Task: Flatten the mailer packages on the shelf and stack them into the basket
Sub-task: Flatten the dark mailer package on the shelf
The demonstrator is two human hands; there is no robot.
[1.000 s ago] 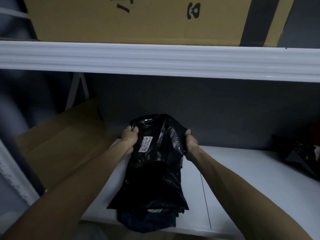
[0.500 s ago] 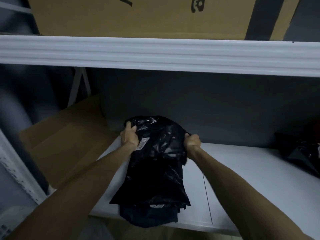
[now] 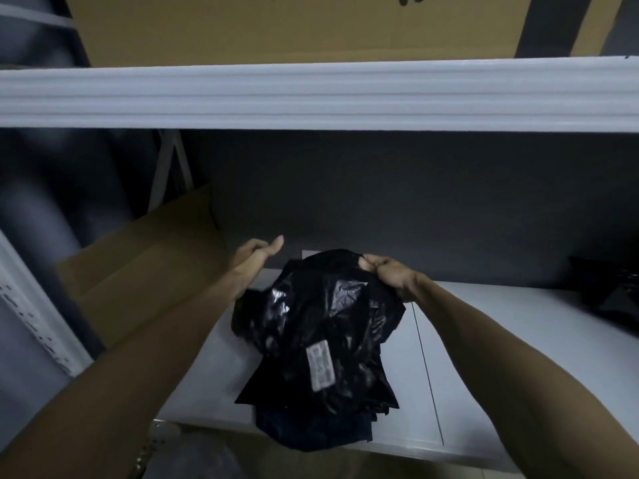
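— Why is the right hand [image 3: 387, 276] pinching the black mailer's [image 3: 318, 326] far corner?
— Probably anchoring it; the mailer is lying on the shelf [image 3: 449, 409] between both forearms
— And the left hand [image 3: 257, 252]?
— It is hovering loose-fingered, gripping nothing, just left of the mailer, likely readying to press the air out

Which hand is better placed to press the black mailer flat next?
Left, probably: the left hand hangs free beside the black mailer, while the right hand pinches its top edge.
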